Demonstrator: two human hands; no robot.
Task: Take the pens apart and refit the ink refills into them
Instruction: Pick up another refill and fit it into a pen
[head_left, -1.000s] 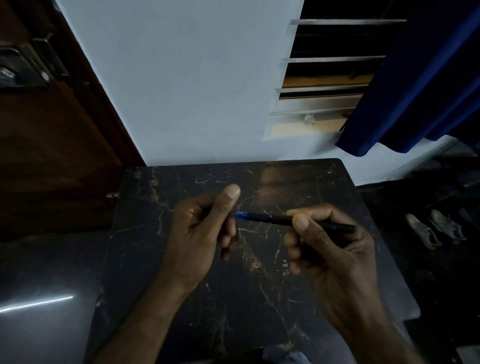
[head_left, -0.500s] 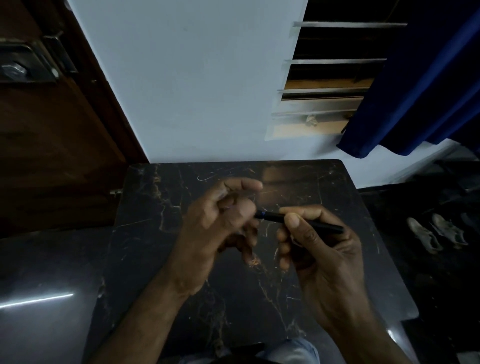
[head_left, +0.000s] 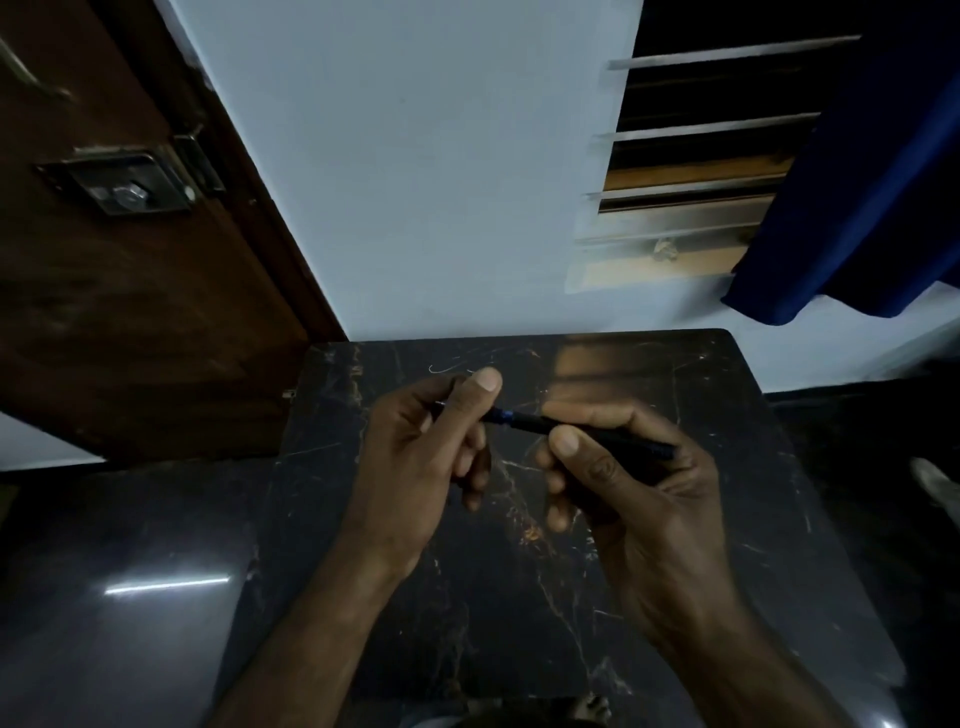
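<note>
A dark pen (head_left: 530, 422) with a blue band near its tip hangs level above the black marble table (head_left: 727, 415). My right hand (head_left: 628, 483) grips its barrel between thumb and forefinger, and the rear end pokes out past my knuckles. My left hand (head_left: 426, 447) is closed on the pen's tip end, thumb pressed over it. A small metal point shows at the left of my left fingers. The part of the pen inside both fists is hidden. No other pen or loose refill shows in the dim light.
The table stands against a pale wall (head_left: 415, 182). A brown wooden door with a metal latch (head_left: 124, 187) is at the left. A louvred window (head_left: 691, 171) and a blue curtain (head_left: 872, 182) are at the right. A glossy dark floor (head_left: 130, 597) lies to the left.
My left hand has closed over the pen's tip end, which was free a second ago. Both hands sit closer together. The camera has tipped upward a little.
</note>
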